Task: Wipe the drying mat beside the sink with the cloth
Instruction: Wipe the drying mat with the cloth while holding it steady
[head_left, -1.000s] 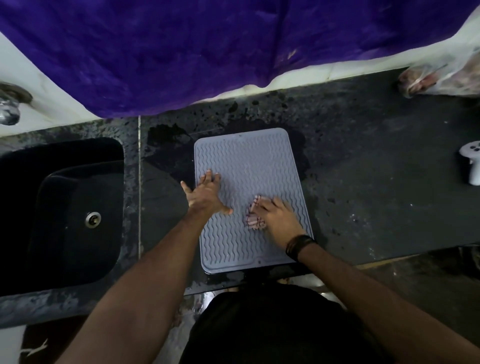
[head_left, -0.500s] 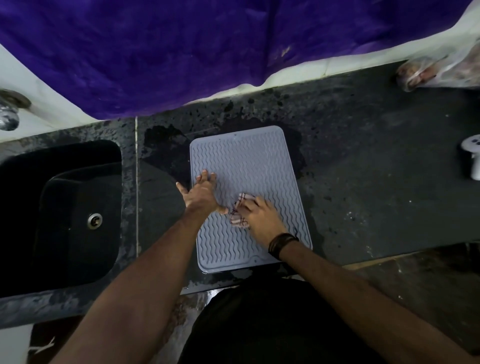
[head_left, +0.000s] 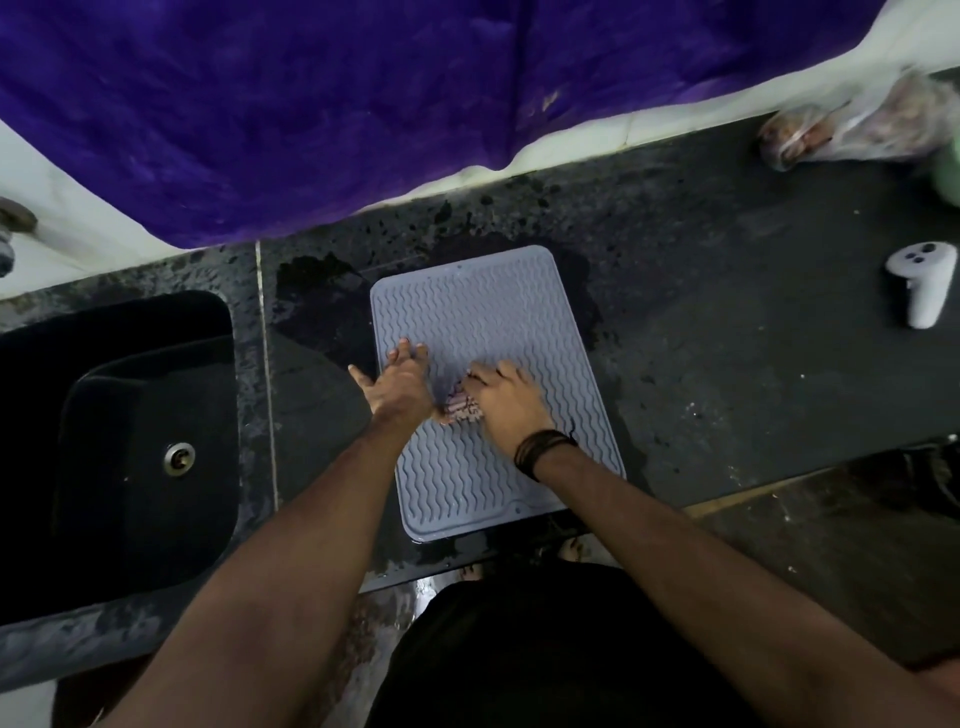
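Observation:
A grey drying mat (head_left: 483, 312) with wavy ribs lies on the dark counter, to the right of the black sink (head_left: 119, 441). My left hand (head_left: 397, 382) presses flat on the mat's left side, fingers straight and spread. My right hand (head_left: 506, 397) holds a small checked cloth (head_left: 462, 405) bunched under its fingers against the middle of the mat. The cloth shows only at the hand's left edge, close to my left thumb.
Wet patches darken the counter (head_left: 727, 364) behind the mat. A white controller (head_left: 922, 283) lies at the right, and a clear plastic bag (head_left: 852, 127) at the back right. A purple cloth (head_left: 363, 104) hangs over the wall. A tap (head_left: 8, 239) is at the far left.
My right hand has slid the cloth leftward across the mat, from its right half to beside my left thumb. My left hand stays pressed on the mat's left side.

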